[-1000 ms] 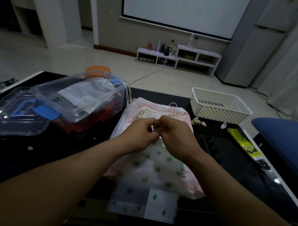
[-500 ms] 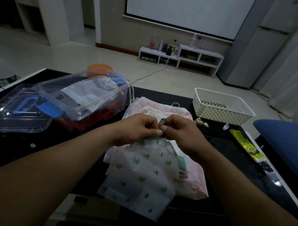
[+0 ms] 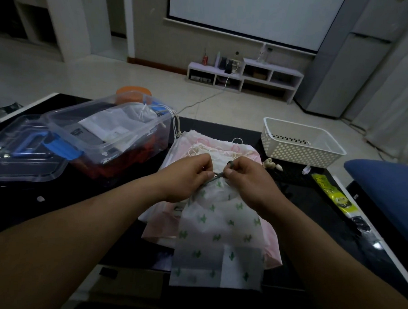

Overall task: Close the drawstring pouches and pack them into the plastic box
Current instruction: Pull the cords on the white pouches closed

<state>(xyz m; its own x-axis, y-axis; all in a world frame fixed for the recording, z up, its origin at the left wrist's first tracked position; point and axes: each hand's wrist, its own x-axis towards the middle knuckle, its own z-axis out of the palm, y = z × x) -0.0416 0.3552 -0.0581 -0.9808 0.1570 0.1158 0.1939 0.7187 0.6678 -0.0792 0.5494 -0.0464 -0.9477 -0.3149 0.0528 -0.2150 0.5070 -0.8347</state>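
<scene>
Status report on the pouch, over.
Left hand, right hand pinch cactus pouch drawstring. Mouth gathered, pouch not boxed. Plastic box open, left; path clear.

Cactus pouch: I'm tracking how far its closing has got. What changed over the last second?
The cactus pouch gathered at the mouth, lifted, swung left, then settled back on the pink pouches. Left hand and right hand keep pinching the dark drawstring, now stretched between them. The plastic box and white basket stayed put.

Mouth of the cactus pouch [image 3: 221,224] behind the fingers [image 3: 203,164]
</scene>
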